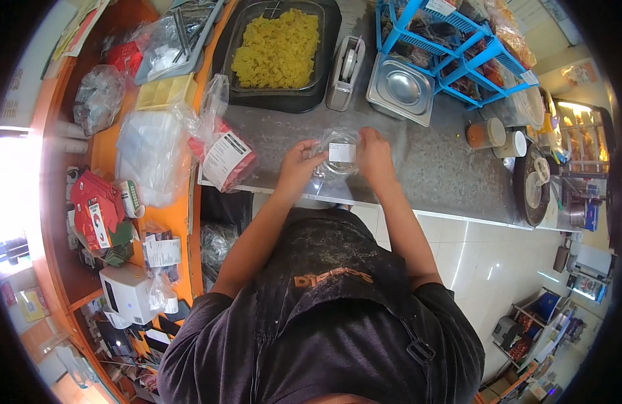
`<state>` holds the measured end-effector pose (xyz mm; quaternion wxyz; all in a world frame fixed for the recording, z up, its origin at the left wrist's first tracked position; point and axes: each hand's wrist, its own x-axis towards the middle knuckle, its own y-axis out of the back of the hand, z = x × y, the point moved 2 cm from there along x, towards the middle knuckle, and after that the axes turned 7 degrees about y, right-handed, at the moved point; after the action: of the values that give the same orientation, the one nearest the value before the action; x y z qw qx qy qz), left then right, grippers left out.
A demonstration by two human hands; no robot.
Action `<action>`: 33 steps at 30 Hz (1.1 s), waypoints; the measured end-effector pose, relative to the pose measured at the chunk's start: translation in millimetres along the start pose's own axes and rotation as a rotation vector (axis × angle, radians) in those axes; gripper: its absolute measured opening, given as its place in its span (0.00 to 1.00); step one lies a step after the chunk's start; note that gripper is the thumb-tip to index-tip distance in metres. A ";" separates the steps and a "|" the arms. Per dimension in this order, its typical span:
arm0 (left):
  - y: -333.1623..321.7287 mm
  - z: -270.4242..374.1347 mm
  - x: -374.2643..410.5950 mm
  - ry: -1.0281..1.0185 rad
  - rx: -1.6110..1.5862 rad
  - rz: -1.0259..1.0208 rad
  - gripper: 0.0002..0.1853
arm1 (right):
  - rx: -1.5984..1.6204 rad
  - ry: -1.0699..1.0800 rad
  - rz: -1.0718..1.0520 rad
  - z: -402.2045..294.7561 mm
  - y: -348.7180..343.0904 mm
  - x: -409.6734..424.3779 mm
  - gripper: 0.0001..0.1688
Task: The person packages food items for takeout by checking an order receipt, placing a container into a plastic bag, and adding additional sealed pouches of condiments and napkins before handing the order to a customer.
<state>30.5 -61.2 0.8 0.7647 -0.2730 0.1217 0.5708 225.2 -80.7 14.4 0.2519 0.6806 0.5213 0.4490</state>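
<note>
Between my hands, at the front part of a grey worktop (432, 171), is a round clear plastic container (339, 166) inside a thin clear plastic bag. A white printed label (342, 152) lies across it. My left hand (302, 164) pinches the bag's left side between thumb and fingers. At the right side, my right hand (375, 151) has its fingers curled on the bag's edge. Whether the container rests on the worktop or is slightly lifted, I cannot tell.
Behind stand a black tray of yellow crumbly food (276, 50), a tape dispenser (346, 73), a lidded steel container (402, 88) and a blue plastic rack (452, 53). A bagged red packet (225, 159) lies left, by an orange counter (187, 242). Two tubs (485, 134) stand right.
</note>
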 end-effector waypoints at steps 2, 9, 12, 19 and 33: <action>-4.8 6.3 -3.4 0.077 -0.042 -0.020 0.21 | 0.255 -0.139 -0.013 3.0 8.5 5.7 0.15; -3.9 4.5 1.0 0.013 0.069 -0.025 0.19 | 0.133 -0.140 -0.090 -2.5 13.5 12.1 0.08; -3.0 1.2 3.2 -0.051 0.162 -0.040 0.19 | -0.159 -0.008 -0.014 -12.9 13.7 9.5 0.09; -17.5 13.5 6.9 -0.133 0.051 -0.051 0.19 | -0.332 -0.073 -0.235 -10.2 40.3 18.2 0.08; -56.3 74.4 -35.1 -0.232 0.046 -0.129 0.12 | -0.178 -0.136 -0.079 -19.1 106.1 28.6 0.09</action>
<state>62.9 -59.3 95.0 0.8149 -0.1948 0.0276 0.5451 261.3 -91.3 119.4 0.3637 0.6635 0.4872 0.4360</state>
